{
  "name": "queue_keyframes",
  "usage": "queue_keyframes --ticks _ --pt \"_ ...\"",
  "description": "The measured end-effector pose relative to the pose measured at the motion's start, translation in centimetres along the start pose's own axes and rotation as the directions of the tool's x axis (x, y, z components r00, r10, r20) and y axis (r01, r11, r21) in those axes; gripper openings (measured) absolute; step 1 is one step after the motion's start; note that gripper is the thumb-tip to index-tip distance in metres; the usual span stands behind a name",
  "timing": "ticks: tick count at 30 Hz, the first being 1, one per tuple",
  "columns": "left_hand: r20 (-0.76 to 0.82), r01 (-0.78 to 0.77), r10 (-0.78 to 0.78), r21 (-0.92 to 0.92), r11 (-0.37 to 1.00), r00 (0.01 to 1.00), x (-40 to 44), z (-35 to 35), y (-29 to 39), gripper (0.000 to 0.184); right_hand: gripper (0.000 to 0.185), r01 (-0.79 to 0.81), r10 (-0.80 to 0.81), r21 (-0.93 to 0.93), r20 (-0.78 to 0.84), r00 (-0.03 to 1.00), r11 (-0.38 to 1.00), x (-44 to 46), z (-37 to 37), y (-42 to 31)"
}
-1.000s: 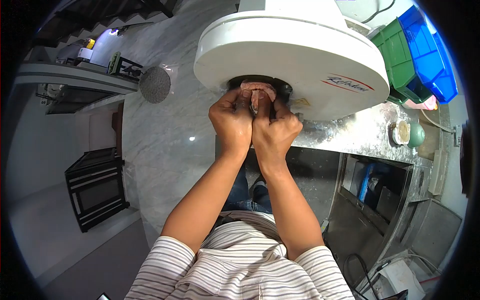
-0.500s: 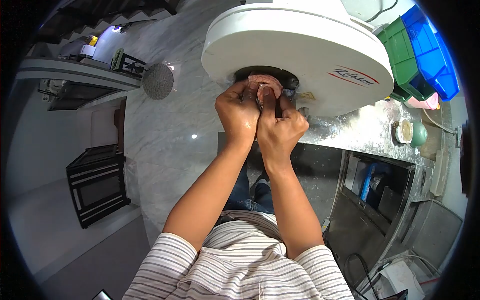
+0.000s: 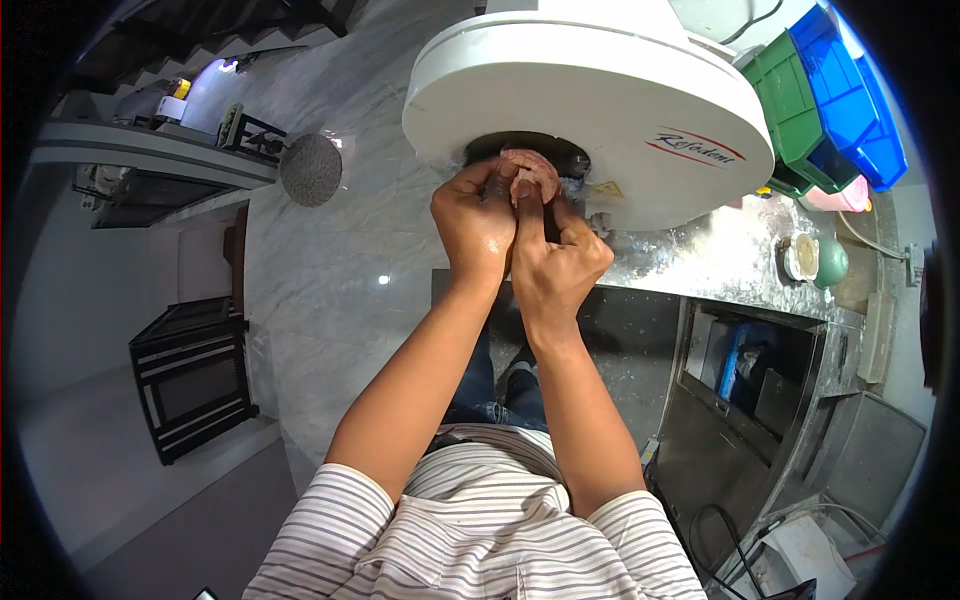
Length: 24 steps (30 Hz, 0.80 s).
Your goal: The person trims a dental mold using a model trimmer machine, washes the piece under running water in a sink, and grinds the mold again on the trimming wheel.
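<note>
A pinkish, curved piece (image 3: 533, 172) is held between both hands, in front of the dark opening (image 3: 572, 158) of a white rounded machine (image 3: 590, 110). The fingers of my left hand (image 3: 473, 222) are closed on its left side. My right hand (image 3: 562, 252) grips it from the right and below, thumb against its lower part. The hands are side by side and touch or nearly touch. Some fingertips are hidden behind the piece and in the opening's shadow.
A metal worktop (image 3: 710, 255) runs right of the machine, with a green round object (image 3: 831, 262) and a pale round mould-like piece (image 3: 801, 258). Green (image 3: 790, 110) and blue (image 3: 850, 95) bins are at the upper right. A round grey stool (image 3: 311, 170) stands left.
Both hands have shifted slightly right and up with the piece. The piece is turned, its curve now showing more upright. The camera view has moved a little.
</note>
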<state>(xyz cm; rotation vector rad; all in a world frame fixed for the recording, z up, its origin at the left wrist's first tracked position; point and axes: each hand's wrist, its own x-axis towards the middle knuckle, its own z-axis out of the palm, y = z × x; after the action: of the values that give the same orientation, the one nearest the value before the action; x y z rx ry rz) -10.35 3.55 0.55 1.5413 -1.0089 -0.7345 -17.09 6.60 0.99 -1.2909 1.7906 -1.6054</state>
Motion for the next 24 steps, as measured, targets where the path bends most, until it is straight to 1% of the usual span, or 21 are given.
queue_keyframes --ticks 3,5,6,8,9,10,11,12,13,14,15,16,17,18,19,20,21,22,23,24 --pt "0.019 -0.020 0.020 -0.022 1.000 1.000 -0.2 -0.3 0.0 0.014 0.024 0.028 -0.028 -0.027 0.003 1.000 0.999 -0.1 0.0 0.6" --pt "0.134 0.044 -0.034 -0.074 0.996 0.990 -0.4 -1.2 0.1 0.017 0.024 0.090 -0.085 0.117 -0.043 0.995 0.989 0.1 0.4 1.2" --pt "0.139 0.034 -0.024 -0.074 0.997 0.990 -0.6 -1.7 0.0 0.017 0.024 0.093 -0.087 0.121 -0.054 0.995 0.988 0.1 0.4 1.4" --pt "0.185 0.004 0.039 -0.229 0.973 0.982 -1.2 -2.5 0.0 0.015 0.011 0.046 -0.053 0.139 0.042 0.998 0.989 0.3 0.2 1.9" --pt "0.192 -0.001 0.046 -0.227 0.974 0.980 -1.5 -2.7 0.3 0.015 0.011 0.046 -0.051 0.143 0.032 0.998 0.989 0.5 -0.2 1.7" --pt "0.192 -0.013 0.080 -0.325 0.946 0.978 -1.8 -2.7 0.7 0.017 0.009 0.077 -0.087 0.106 0.096 0.992 0.991 0.7 -0.7 1.4" --pt "0.188 -0.022 0.110 -0.419 0.908 0.976 -2.0 -2.7 0.9 0.019 0.012 0.108 -0.118 0.071 0.163 0.980 0.992 0.8 -1.0 1.0" --pt "0.225 -0.044 0.138 -0.380 0.924 0.964 -1.8 -3.3 0.5 0.017 0.012 0.106 -0.117 0.074 0.155 0.981 0.992 0.8 -1.0 0.8" --pt "0.231 -0.046 0.142 -0.376 0.925 0.962 -1.6 -3.8 0.0 0.017 0.017 0.161 -0.168 0.053 0.171 0.971 0.986 0.8 -1.0 0.6" --pt "0.261 -0.092 0.165 -0.269 0.959 0.951 -1.5 -4.2 -0.5 0.018 0.023 0.213 -0.216 0.032 0.187 0.958 0.976 0.7 -1.0 0.6" --pt "0.294 -0.142 0.184 -0.160 0.977 0.938 -1.3 -4.5 -0.5 0.019 0.023 0.208 -0.211 0.035 0.180 0.961 0.978 0.8 -0.9 0.6" --pt "0.300 -0.145 0.186 -0.155 0.977 0.936 -1.2 -4.8 -0.5 0.019 0.026 0.245 -0.254 0.076 0.154 0.955 0.967 0.8 -0.8 0.7" --pt "0.324 -0.242 0.247 -0.055 0.969 0.913 -1.3 -5.1 -0.4 0.018 0.028 0.282 -0.296 0.116 0.126 0.947 0.952 0.9 -0.7 0.8" --pt "0.355 -0.339 0.302 0.043 0.940 0.885 -1.3 -5.3 -0.3 0.017 0.028 0.276 -0.290 0.119 0.120 0.949 0.954 1.0 -0.9 0.6" --pt "0.363 -0.343 0.303 0.048 0.938 0.881 -1.3 -5.5 0.0 0.017 0.032 0.282 -0.295 0.105 0.138 0.945 0.954 1.3 -1.2 0.2" --pt "0.366 -0.432 0.368 0.109 0.895 0.855 -1.4 -5.6 0.3 0.018 0.037 0.287 -0.299 0.091 0.155 0.942 0.953 1.4 -1.4 0.0" --pt "0.374 -0.517 0.430 0.168 0.839 0.821 -1.4 -5.7 0.5 0.019 0.037 0.280 -0.291 0.094 0.147 0.945 0.956 1.4 -1.3 0.0" --pt "0.385 -0.522 0.431 0.172 0.835 0.816 -1.4 -5.7 0.5 0.019 0.035 0.323 -0.334 0.102 0.117 0.935 0.941 1.4 -1.2 0.1" --pt "0.360 -0.537 0.447 0.207 0.818 0.819 -1.4 -5.6 0.3 0.020 0.033 0.365 -0.375 0.108 0.087 0.923 0.925 1.5 -1.1 0.1" --pt "0.334 -0.551 0.465 0.240 0.799 0.820 -1.4 -5.5 0.2 0.020 0.033 0.359 -0.368 0.109 0.077 0.927 0.927 1.1 -0.7 0.4"
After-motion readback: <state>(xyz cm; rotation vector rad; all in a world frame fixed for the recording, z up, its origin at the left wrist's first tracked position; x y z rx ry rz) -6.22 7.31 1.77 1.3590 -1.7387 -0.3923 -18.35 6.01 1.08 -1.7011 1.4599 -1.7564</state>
